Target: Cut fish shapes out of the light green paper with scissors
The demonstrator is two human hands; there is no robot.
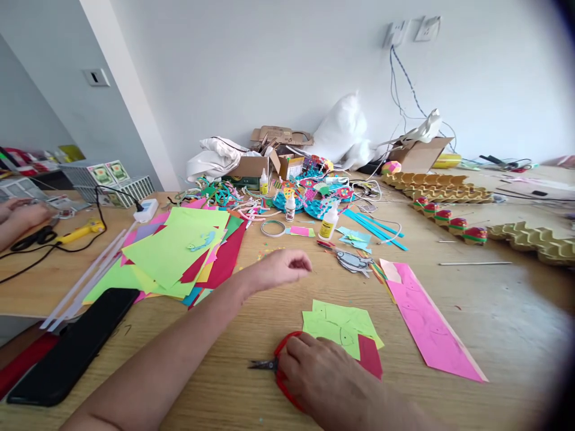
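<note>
My right hand (321, 368) is closed around the red handles of a pair of scissors (264, 364), low over the table, its short dark blades pointing left. Beside and partly under that hand lie green paper pieces (335, 320) with drawn lines, and a dark red piece (371, 357). Farther up, my left hand (285, 267) hovers above the wood, fingers loosely curled with a gap by the thumb and no object visible in them. A grey paper fish (354, 262) lies to its right, near a red-handled tool (326, 244). A long pink paper strip (426, 317) with drawn outlines rests at the right.
Stacked coloured paper (166, 251) and a black phone (74, 344) lie left. Glue bottles (329, 221), a tape roll (272, 228) and blue strips (375, 228) are ahead. Egg cartons (534, 239) stand right. Another person's hands (27, 215) show at far left, near a yellow glue gun (81, 231).
</note>
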